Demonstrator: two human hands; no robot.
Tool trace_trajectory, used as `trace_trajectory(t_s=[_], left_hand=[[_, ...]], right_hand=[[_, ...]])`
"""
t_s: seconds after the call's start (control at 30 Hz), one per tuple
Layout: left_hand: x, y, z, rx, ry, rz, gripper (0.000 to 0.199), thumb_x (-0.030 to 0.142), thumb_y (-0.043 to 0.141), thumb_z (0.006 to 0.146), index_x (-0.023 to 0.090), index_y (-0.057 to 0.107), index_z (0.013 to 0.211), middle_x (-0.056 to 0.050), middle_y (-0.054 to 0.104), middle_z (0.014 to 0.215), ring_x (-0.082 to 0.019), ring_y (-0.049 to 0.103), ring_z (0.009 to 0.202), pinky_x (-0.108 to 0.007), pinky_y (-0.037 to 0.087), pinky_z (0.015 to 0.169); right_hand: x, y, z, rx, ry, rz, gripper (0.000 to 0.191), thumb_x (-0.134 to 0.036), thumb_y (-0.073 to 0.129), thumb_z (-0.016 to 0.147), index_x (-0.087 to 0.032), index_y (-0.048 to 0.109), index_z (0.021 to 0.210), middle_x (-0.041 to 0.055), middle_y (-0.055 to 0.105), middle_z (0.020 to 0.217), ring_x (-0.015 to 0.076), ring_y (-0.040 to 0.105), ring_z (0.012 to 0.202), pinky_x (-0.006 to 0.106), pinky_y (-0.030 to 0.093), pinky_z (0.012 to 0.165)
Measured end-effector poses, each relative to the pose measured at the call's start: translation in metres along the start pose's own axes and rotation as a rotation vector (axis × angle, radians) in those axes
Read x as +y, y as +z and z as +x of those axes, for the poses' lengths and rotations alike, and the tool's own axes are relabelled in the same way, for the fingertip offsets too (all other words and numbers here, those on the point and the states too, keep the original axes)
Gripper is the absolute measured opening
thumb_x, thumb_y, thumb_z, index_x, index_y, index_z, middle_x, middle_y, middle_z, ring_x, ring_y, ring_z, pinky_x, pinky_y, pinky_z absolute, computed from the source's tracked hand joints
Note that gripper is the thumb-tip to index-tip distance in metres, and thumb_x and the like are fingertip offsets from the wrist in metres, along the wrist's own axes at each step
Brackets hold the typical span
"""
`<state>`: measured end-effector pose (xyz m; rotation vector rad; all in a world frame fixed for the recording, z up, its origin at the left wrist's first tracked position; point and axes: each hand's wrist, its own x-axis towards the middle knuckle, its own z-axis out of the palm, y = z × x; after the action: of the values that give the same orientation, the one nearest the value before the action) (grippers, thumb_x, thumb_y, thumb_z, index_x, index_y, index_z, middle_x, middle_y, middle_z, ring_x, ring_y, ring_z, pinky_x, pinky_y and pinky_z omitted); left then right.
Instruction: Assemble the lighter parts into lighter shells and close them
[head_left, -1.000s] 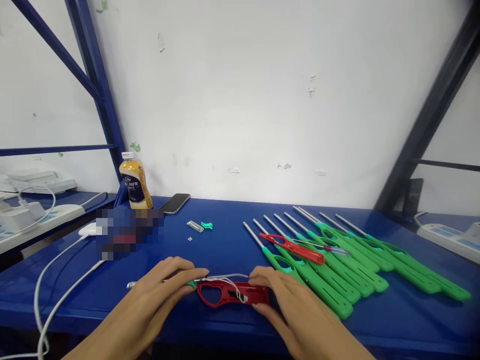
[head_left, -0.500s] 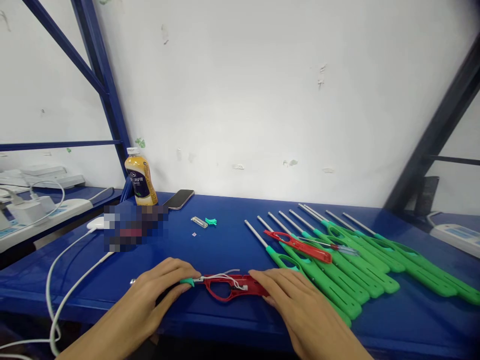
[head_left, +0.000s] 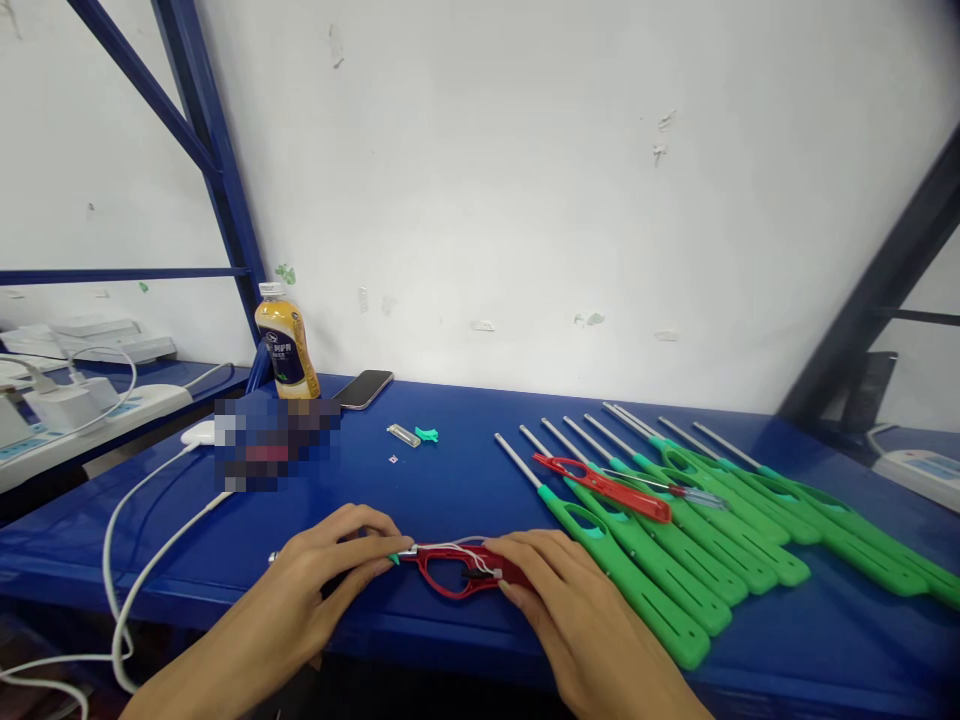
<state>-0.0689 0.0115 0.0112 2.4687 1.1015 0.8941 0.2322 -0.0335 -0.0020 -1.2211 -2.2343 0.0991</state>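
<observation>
An opened red lighter half-shell [head_left: 448, 594] lies near the table's front edge, its finger loop towards me and white wires [head_left: 480, 560] running along it. My left hand [head_left: 334, 560] pinches the lighter's metal tube at the teal collar [head_left: 394, 559], beside the shell's left end. The tube's tip [head_left: 274, 557] shows left of that hand. My right hand [head_left: 562, 590] is closed round the shell's right end, thumb and fingertips close to the wire ends. Its palm hides most of the handle. A clear small tank [head_left: 404, 435] and a teal trigger piece [head_left: 427, 435] lie beyond.
Several green long-neck lighters [head_left: 652, 595] lie in a row at right. Across them rest another red half-shell [head_left: 626, 496] and a screwdriver [head_left: 697, 496]. A yellow drink bottle [head_left: 289, 345], a phone [head_left: 365, 389] and white cables [head_left: 124, 530] are at left.
My left hand has slid the tube and teal collar closer to the red shell. My right fingertips have shifted onto the area by the wire ends. The view has tilted slightly.
</observation>
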Motion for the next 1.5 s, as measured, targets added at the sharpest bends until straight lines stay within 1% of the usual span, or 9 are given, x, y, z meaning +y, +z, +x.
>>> trace_trajectory(t_s=[0.13,0.27,0.67,0.8,0.97,1.13,1.33,1.43,1.5], left_hand=[[0.000,0.001,0.000,0.008,0.050,0.000,0.037,0.020,0.048,0.109,0.036,0.076,0.126,-0.004,0.070,0.119,-0.018,0.070,0.101,-0.028,0.058,0.086],[0.002,-0.004,0.001,-0.040,0.075,0.029,0.045,0.014,0.044,0.110,0.039,0.072,0.135,-0.003,0.069,0.122,-0.016,0.070,0.103,-0.027,0.058,0.087],[0.005,-0.009,0.002,-0.124,0.065,0.062,0.055,0.007,0.034,0.109,0.038,0.069,0.139,-0.003,0.067,0.121,-0.015,0.068,0.106,-0.025,0.055,0.091],[0.005,-0.007,0.001,-0.112,0.043,0.068,0.051,0.012,0.036,0.111,0.039,0.069,0.138,-0.003,0.063,0.123,-0.014,0.066,0.104,-0.025,0.053,0.090],[0.002,-0.003,0.001,-0.101,0.027,0.058,0.047,0.018,0.035,0.113,0.037,0.071,0.135,-0.003,0.060,0.116,-0.012,0.064,0.090,-0.023,0.052,0.081],[0.001,-0.005,0.001,-0.148,-0.036,0.053,0.042,0.023,0.038,0.113,0.036,0.069,0.138,-0.003,0.062,0.119,-0.015,0.066,0.104,-0.025,0.054,0.091],[0.006,-0.008,0.000,-0.171,-0.065,0.062,0.038,0.030,0.041,0.114,0.037,0.068,0.139,-0.002,0.064,0.124,-0.016,0.067,0.109,-0.026,0.055,0.098],[0.006,-0.013,0.002,-0.124,-0.044,0.114,0.034,0.035,0.047,0.112,0.037,0.068,0.138,-0.001,0.066,0.127,-0.018,0.067,0.115,-0.027,0.055,0.102],[0.003,-0.021,0.010,-0.035,-0.005,0.169,0.032,0.038,0.050,0.110,0.036,0.070,0.135,-0.002,0.068,0.129,-0.020,0.067,0.117,-0.030,0.055,0.103]], right_hand=[[-0.002,-0.004,0.001,-0.029,0.055,0.100,0.036,-0.016,0.045,0.109,-0.032,0.061,0.137,0.0033,0.072,0.131,0.0241,0.069,0.117,0.040,0.059,0.101],[-0.003,-0.005,0.001,-0.033,0.094,0.178,0.036,-0.015,0.046,0.109,-0.034,0.062,0.136,0.0015,0.072,0.130,0.0232,0.068,0.117,0.039,0.058,0.102],[0.000,-0.001,0.000,-0.013,0.153,0.277,0.038,-0.018,0.053,0.108,-0.040,0.060,0.138,-0.0032,0.071,0.135,0.0199,0.066,0.126,0.034,0.055,0.107],[-0.001,-0.003,0.000,-0.016,0.157,0.279,0.033,-0.017,0.055,0.108,-0.037,0.062,0.133,-0.0014,0.071,0.132,0.0194,0.068,0.122,0.032,0.055,0.105],[-0.004,-0.008,0.002,-0.024,0.142,0.262,0.016,-0.018,0.058,0.107,-0.030,0.064,0.116,0.0008,0.072,0.122,0.0202,0.069,0.113,0.032,0.055,0.098],[-0.005,-0.005,0.003,-0.010,0.147,0.244,0.011,-0.021,0.061,0.107,-0.030,0.064,0.112,-0.0014,0.072,0.116,0.0213,0.067,0.108,0.035,0.053,0.096],[-0.003,0.001,0.002,0.019,0.129,0.199,0.008,-0.023,0.063,0.106,-0.029,0.066,0.110,-0.0012,0.074,0.113,0.0227,0.068,0.103,0.037,0.052,0.092],[-0.003,0.002,0.002,0.046,0.132,0.194,0.007,-0.024,0.063,0.106,-0.029,0.068,0.107,-0.0012,0.075,0.111,0.0227,0.069,0.102,0.036,0.051,0.091],[-0.003,0.002,0.001,0.054,0.140,0.203,0.008,-0.025,0.062,0.107,-0.029,0.068,0.107,-0.0010,0.075,0.112,0.0226,0.069,0.101,0.036,0.051,0.090]])
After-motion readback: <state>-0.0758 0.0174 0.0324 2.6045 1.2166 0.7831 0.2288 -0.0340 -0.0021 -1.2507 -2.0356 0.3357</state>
